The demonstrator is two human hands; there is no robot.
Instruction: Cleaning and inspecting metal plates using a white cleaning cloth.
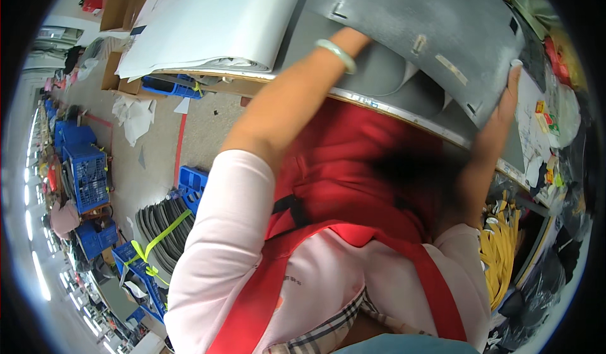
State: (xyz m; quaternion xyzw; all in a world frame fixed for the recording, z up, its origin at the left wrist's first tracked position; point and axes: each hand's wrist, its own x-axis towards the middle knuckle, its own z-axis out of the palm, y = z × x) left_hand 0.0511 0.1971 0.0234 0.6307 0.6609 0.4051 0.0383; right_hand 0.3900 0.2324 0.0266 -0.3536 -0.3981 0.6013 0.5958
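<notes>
A large grey board (404,13), with small slots and a strip of tape on its face, is tilted up over the worktable's front part. My right hand (510,82) grips its right edge; the thumb, with something whitish at its tip, shows along the edge, and the other fingers are hidden. My left hand (353,36) reaches beneath the board, so its fingers are out of sight. A pale green bangle (338,56) circles that wrist. Under the board lies dark grey sheet material (372,70) with a curved edge, partly hanging at the table's front edge.
A thick stack of white sheets (214,22) covers the table's left. Plastic bags and small packets (546,117) lie at the right. Yellow strips (499,253) hang below. Bundled dark curved pieces (165,228) and blue crates (87,174) stand on the left floor.
</notes>
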